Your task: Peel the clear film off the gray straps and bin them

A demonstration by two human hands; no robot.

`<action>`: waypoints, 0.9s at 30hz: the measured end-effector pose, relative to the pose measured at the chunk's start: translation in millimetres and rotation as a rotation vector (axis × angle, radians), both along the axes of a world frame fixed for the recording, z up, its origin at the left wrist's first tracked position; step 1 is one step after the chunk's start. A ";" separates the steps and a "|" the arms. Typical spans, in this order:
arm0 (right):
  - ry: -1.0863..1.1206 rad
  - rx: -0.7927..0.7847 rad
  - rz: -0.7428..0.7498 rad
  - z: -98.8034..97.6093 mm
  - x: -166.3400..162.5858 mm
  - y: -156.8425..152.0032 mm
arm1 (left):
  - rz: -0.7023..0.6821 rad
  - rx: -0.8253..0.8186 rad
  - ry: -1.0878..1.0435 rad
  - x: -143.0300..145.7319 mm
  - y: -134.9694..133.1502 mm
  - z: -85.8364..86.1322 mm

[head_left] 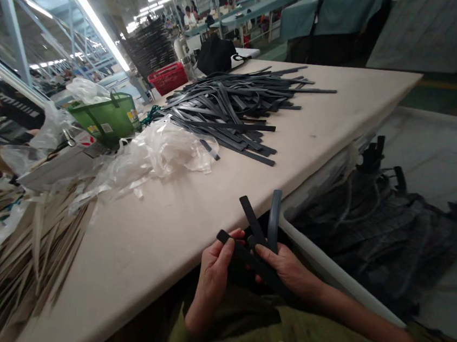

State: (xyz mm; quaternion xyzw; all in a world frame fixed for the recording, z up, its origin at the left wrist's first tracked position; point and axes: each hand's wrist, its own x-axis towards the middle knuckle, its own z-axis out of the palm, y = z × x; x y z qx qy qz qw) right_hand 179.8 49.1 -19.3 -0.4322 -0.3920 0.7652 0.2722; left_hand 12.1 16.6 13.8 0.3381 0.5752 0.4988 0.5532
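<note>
My left hand [219,260] pinches the end of a flat dark strap [259,265] between thumb and fingers, just off the table's edge. Closed around the same bundle of dark straps, my right hand [287,267] has its thumb on top. Two strap ends [274,219] stick up out of the right hand, one black and one greyer and shinier. The straps' lower lengths run down toward my lap and are lost against the dark clothing. Farther up the table lies a large heap of similar dark straps [235,104].
The pale table [153,261] bears crumpled clear plastic [169,146], a green bag [105,117] and a bundle of beige strips [43,244]. A black bag [216,55] and a red basket [168,77] are beyond. At right, a white bin [339,280] holds dark strap pieces [385,236].
</note>
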 end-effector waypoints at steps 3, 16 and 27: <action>-0.054 0.213 -0.114 -10.4 3.3 3.4 | -0.041 -0.030 -0.042 6.4 2.2 -0.4; 0.047 0.215 -0.011 -24.3 23.2 6.9 | -0.239 0.293 0.899 -51.1 129.4 44.0; -0.160 0.185 -0.107 -12.7 35.3 20.9 | 0.002 0.241 1.164 -87.9 224.0 35.5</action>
